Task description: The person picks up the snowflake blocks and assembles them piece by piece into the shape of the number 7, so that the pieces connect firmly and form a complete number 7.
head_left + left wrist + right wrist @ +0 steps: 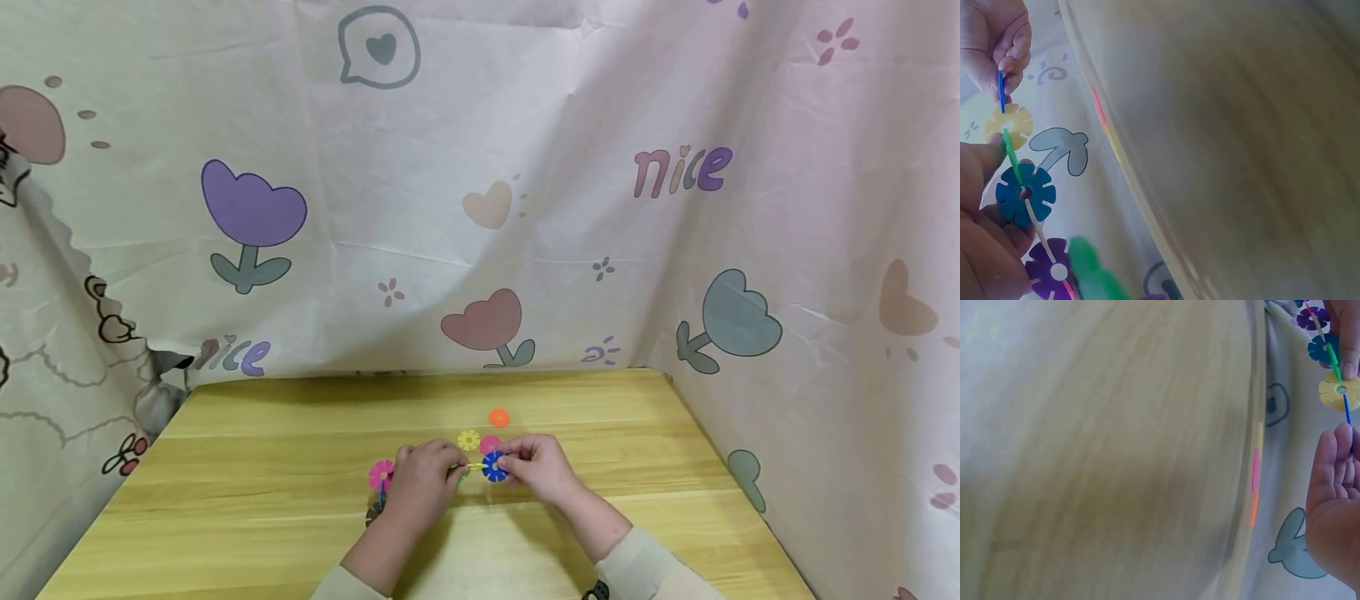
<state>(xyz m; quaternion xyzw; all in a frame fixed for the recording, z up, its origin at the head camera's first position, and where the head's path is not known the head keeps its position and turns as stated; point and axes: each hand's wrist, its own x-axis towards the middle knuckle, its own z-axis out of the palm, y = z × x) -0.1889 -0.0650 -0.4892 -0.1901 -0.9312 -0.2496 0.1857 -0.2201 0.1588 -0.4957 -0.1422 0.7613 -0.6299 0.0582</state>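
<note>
Notched plastic snowflake discs form a chain held above the wooden table. My left hand (423, 483) pinches it near the green disc (1012, 154) and a yellow disc (1017, 124). A teal disc (1040, 181) and a purple disc (1040, 255) follow along the chain, by the left fingers. Below the left hand hang a pink disc (380, 475) and a brown disc (372, 515). My right hand (543, 471) pinches a dark blue disc (492, 468) by its edge. That disc meets the yellow one edge-on; how deep the slots engage I cannot tell.
Beyond the hands, a loose orange disc (499, 417), a yellow disc (468, 440) and a pink disc (490, 443) lie on the wooden table (300, 425). A printed cloth (420, 208) hangs behind and on both sides.
</note>
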